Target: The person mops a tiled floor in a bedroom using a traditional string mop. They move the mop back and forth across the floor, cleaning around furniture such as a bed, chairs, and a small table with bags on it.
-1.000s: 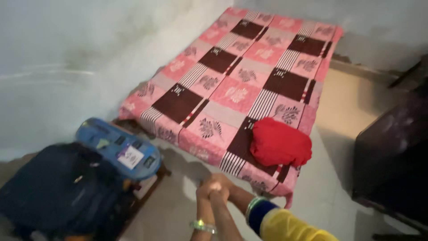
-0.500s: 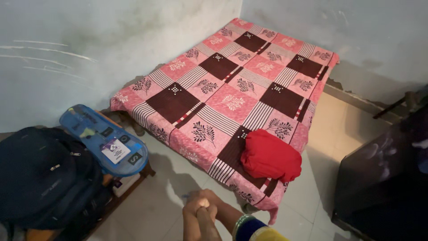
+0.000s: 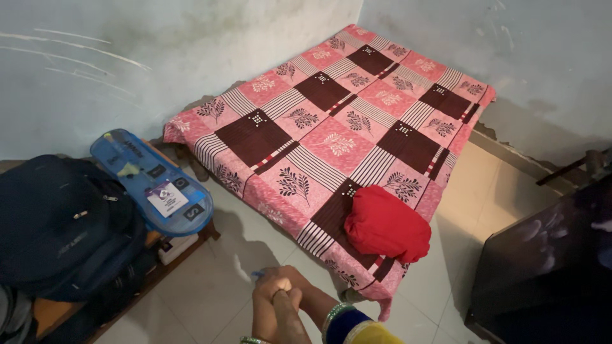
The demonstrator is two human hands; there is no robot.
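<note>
Your left hand [image 3: 268, 299] and right hand [image 3: 288, 288] were pressed together, fingers wrapped around one another, low in the view above the pale tiled floor [image 3: 210, 286]. A small blue tip [image 3: 257, 274] poked out at the left of the clasp; what it belonged to could not be told. The bed [image 3: 331, 134], under a pink and dark brown checked cover, stood just beyond your hands, and a red folded cloth [image 3: 386, 224] lay on its near corner, the closest thing to your hands. To your left a dark blue backpack [image 3: 57, 226] and a blue plastic case [image 3: 150, 183] rested on a low wooden stand [image 3: 191, 241].
</note>
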